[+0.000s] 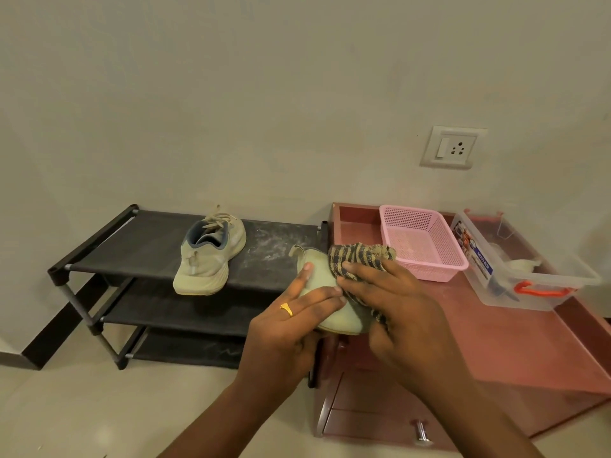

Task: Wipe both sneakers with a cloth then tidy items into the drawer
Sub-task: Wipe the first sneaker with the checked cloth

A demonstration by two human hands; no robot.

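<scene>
One pale green sneaker (207, 256) with beige laces stands on the top shelf of the black shoe rack (145, 246). My left hand (291, 322), with a gold ring, grips the second pale green sneaker (337, 320) in the air between rack and cabinet. My right hand (393, 299) holds a brown and black striped cloth (360, 256) against that sneaker. Below the hands, the cabinet's drawer front (370, 421) with a metal knob shows, and it appears shut.
A pink mesh basket (426, 242) and a clear plastic box (515, 272) with orange latches stand on the reddish cabinet top (512, 342). White dust marks the rack's top shelf. A wall socket (451, 147) sits above the cabinet. Tiled floor lies in front.
</scene>
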